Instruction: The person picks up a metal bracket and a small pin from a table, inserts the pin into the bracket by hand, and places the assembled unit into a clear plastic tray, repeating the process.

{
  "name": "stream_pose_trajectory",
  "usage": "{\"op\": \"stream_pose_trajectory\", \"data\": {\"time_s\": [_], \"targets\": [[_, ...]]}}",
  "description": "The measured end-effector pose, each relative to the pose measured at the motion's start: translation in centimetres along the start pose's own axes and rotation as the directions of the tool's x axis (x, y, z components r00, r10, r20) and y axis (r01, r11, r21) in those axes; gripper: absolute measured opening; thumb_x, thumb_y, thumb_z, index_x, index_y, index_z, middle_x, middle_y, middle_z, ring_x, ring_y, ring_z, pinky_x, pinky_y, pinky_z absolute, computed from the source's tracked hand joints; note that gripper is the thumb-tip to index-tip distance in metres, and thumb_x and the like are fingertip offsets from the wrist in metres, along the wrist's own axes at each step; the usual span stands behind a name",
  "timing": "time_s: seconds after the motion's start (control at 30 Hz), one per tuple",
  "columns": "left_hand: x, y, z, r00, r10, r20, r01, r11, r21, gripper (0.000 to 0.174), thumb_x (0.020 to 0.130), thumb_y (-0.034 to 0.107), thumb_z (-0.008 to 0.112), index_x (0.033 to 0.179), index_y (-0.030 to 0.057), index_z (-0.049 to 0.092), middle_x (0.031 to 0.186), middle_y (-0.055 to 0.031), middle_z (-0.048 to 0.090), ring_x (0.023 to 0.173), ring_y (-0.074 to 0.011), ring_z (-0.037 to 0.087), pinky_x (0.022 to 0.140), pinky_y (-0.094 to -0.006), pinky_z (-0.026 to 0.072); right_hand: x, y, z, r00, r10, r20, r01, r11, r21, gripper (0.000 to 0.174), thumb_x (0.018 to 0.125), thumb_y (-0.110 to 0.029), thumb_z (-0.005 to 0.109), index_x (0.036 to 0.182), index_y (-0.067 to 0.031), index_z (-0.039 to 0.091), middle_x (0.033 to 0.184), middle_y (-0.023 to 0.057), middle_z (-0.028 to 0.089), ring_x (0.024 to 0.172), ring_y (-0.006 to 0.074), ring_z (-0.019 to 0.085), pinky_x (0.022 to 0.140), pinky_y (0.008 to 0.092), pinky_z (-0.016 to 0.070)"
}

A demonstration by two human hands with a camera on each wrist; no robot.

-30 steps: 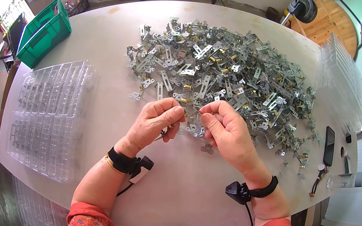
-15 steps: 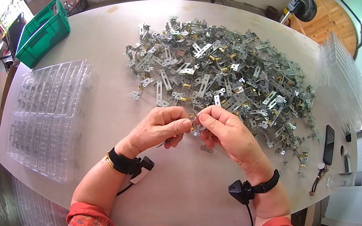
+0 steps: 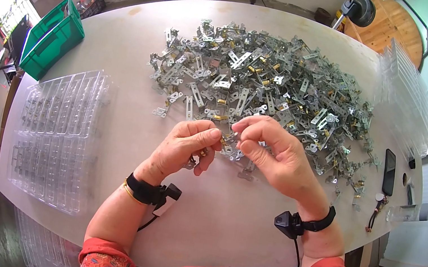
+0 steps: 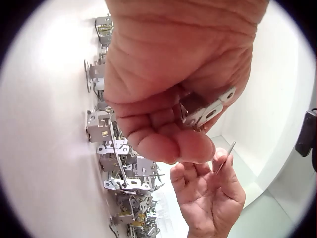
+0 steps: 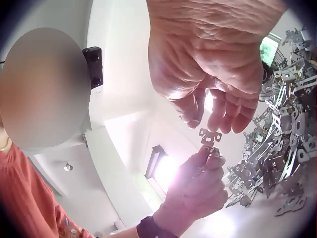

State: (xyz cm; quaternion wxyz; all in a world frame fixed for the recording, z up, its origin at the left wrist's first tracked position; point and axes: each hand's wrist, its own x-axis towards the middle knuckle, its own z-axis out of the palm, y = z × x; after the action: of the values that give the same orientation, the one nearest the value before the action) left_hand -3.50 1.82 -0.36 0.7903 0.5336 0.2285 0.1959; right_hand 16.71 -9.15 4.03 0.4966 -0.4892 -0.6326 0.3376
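In the head view my left hand (image 3: pixel 180 145) grips a small metal bracket with its thumb and curled fingers. That bracket (image 4: pixel 210 113) shows slotted flat plates in the left wrist view, beside the palm. A plate end with holes (image 5: pixel 210 137) sticks up from the left fingers in the right wrist view. My right hand (image 3: pixel 281 159) is just to the right, a small gap between the two sets of fingertips. Between its thumb and fingers it pinches a thin, straight metal pin (image 4: pixel 226 157).
A large heap of metal brackets (image 3: pixel 268 86) covers the table's middle and back. Clear compartment trays (image 3: pixel 56 137) lie at left, near a green crate (image 3: pixel 54 39). More clear trays (image 3: pixel 406 99), a phone (image 3: pixel 388 172) and a bottle (image 3: pixel 409 212) are at right.
My right hand moved in to meet the left fingertips, then drew back to the right, its index finger arched. The left hand stayed nearly in place, turning slightly with the bracket.
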Motion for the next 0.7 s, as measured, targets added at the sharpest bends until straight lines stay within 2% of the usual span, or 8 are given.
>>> {"op": "stream_pose_trajectory", "data": {"time_s": [0.1,0.23,0.33,0.4,0.53,0.6,0.63,0.7], "targets": [[-0.1,0.4,0.0,1.000,-0.005,0.025,0.005,1.000,0.001,0.036,0.103,0.035,0.056,0.087,0.0026,0.062,0.061,-0.0024,0.059,0.043,-0.0144,0.057,0.042,-0.0230,0.0329,0.2,-0.1,0.3,0.991,-0.130,0.032,0.134,0.972,-0.193,0.007,0.091,-0.002,0.069,0.096,-0.0029,0.064,0.104,0.0090,0.066,0.096,0.0213,0.063,0.084,0.0300,0.0506],[-0.2,0.5,-0.5,0.995,-0.045,0.084,0.040,0.998,0.057,0.038,0.102,0.039,0.058,0.089,0.0034,0.063,0.067,-0.0040,0.064,0.051,-0.0156,0.062,0.044,-0.0237,0.0401,0.1,0.1,0.7,0.993,-0.110,0.043,0.116,0.977,-0.178,0.006,0.090,-0.001,0.068,0.095,-0.0022,0.064,0.103,0.0099,0.065,0.092,0.0247,0.064,0.081,0.0306,0.0512],[-0.3,0.5,-0.3,0.993,-0.026,0.114,0.022,0.999,0.039,0.046,0.103,0.045,0.051,0.091,0.0029,0.064,0.071,-0.0074,0.068,0.053,-0.0171,0.065,0.044,-0.0221,0.0395,0.2,0.2,0.6,0.988,-0.146,0.043,0.151,0.974,-0.171,0.005,0.091,-0.001,0.068,0.095,-0.0022,0.064,0.101,0.0080,0.065,0.090,0.0210,0.064,0.078,0.0300,0.0514],[-0.4,0.7,-0.2,0.986,-0.126,0.105,0.130,0.991,-0.026,0.055,0.105,0.050,0.042,0.095,0.0021,0.066,0.074,-0.0101,0.071,0.055,-0.0190,0.068,0.045,-0.0216,0.0407,-0.1,0.3,0.6,1.000,-0.009,0.004,0.009,1.000,0.007,0.004,0.094,-0.002,0.066,0.098,-0.0017,0.064,0.098,0.0048,0.065,0.092,0.0142,0.062,0.077,0.0287,0.0516],[0.3,0.1,-0.9,0.985,-0.145,0.097,0.152,0.987,-0.061,0.055,0.106,0.047,0.039,0.103,-0.0019,0.064,0.085,-0.0184,0.072,0.059,-0.0278,0.070,0.058,-0.0275,0.0517,-0.3,0.6,0.6,0.997,0.052,-0.065,-0.036,0.973,0.229,0.005,0.098,-0.005,0.063,0.102,-0.0018,0.063,0.097,0.0020,0.065,0.092,0.0094,0.062,0.078,0.0267,0.0522],[0.7,-1.0,-1.3,0.992,0.091,0.092,-0.061,0.955,-0.291,0.054,0.106,0.045,0.041,0.118,-0.0035,0.060,0.108,-0.0240,0.070,0.084,-0.0308,0.074,0.075,-0.0346,0.0563,0.0,0.3,0.4,0.973,0.144,-0.179,-0.075,0.937,0.342,0.008,0.101,-0.008,0.061,0.106,-0.0023,0.063,0.098,0.0013,0.066,0.089,0.0091,0.063,0.081,0.0251,0.0527],[1.0,-1.3,-1.4,0.991,0.098,0.095,-0.067,0.956,-0.286,0.054,0.106,0.045,0.041,0.118,-0.0035,0.060,0.108,-0.0240,0.070,0.084,-0.0308,0.074,0.075,-0.0346,0.0563,0.0,0.7,0.3,0.960,0.158,-0.230,-0.061,0.923,0.380,0.011,0.102,-0.012,0.061,0.107,-0.0037,0.064,0.100,0.0015,0.066,0.087,0.0106,0.066,0.083,0.0252,0.0538],[1.2,-1.3,-1.2,0.941,0.325,0.091,-0.284,0.908,-0.307,0.045,0.106,0.030,0.049,0.137,-0.0028,0.050,0.132,-0.0221,0.061,0.116,-0.0290,0.065,0.099,-0.0422,0.0510,0.2,0.9,0.1,0.942,0.209,-0.264,-0.074,0.894,0.443,0.012,0.102,-0.014,0.061,0.107,-0.0039,0.064,0.100,0.0016,0.067,0.088,0.0109,0.066,0.083,0.0255,0.0541]]}}
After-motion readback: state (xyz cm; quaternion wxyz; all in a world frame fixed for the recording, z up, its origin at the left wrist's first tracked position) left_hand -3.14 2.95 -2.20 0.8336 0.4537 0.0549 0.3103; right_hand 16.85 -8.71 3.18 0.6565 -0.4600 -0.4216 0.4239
